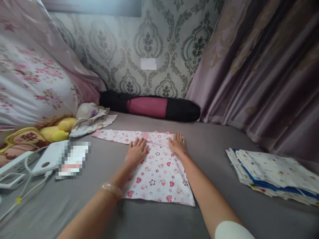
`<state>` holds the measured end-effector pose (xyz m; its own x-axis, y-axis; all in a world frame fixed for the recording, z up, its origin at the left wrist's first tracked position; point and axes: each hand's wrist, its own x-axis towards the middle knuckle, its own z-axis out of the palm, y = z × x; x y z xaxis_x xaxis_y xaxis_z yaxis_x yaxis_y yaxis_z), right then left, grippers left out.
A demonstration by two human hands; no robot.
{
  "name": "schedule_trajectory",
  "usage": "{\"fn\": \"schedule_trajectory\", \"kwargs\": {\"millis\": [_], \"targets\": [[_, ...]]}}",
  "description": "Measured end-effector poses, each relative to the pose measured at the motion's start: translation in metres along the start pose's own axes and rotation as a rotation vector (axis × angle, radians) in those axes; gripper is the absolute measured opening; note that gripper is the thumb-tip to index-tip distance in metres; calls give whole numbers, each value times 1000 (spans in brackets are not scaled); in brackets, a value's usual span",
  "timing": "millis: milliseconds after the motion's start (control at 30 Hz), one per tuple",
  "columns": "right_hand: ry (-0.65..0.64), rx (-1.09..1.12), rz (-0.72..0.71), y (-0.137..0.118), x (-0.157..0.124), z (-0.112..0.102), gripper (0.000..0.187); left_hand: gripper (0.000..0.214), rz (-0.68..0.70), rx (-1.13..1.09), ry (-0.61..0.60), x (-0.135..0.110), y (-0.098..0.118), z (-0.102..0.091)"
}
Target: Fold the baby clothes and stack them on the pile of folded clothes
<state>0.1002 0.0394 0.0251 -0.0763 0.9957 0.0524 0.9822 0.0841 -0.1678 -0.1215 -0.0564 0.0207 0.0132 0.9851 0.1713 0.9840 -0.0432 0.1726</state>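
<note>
On soft grey bedding (pixel 211 146), both palms flatten a heart-printed cotton garment (pixel 159 177).

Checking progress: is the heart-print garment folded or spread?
Partly folded: the garment lies flat, one sleeve stretched out, the other side turned in.

You get soft, dim light, brightest on the wall (pixel 149 39) at 12 o'clock; the curtain (pixel 261 66) at 2 o'clock is dark. Your left hand (pixel 136 152) and right hand (pixel 177 144) cast barely any shadow. The edges bow, and a pixelated patch (pixel 72 159) sits at 9 o'clock.
</note>
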Motion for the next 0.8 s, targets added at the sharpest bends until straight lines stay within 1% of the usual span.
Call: {"fn": "schedule_trajectory", "kwargs": {"millis": [100, 200, 300, 400, 467, 600, 733, 800], "targets": [[-61, 10, 35, -5, 2, -6, 67, 53, 9, -17, 18, 0, -1, 2], [-57, 33, 47, -20, 6, -8, 63, 53, 11, -36, 43, 0, -1, 3], [-44, 83, 13, -41, 8, -5, 63, 53, 9, -39, 53, -1, 0, 2], [-63, 110, 40, -56, 8, 1, 68, 52, -1, -35, 33, 0, 0, 1], [-59, 98, 57, -59, 8, 5, 69, 52, -4, -36, 31, 0, 0, 2], [-19, 54, 60, -58, 8, 11, 67, 51, 2, -35, 47, 0, -1, 3], [-55, 39, 85, -59, 9, 7, 67, 51, 5, -42, 58, 0, 0, 4], [-27, 40, 77, -64, 7, 4, 65, 51, 5, -43, 60, 0, 0, 4]]}}
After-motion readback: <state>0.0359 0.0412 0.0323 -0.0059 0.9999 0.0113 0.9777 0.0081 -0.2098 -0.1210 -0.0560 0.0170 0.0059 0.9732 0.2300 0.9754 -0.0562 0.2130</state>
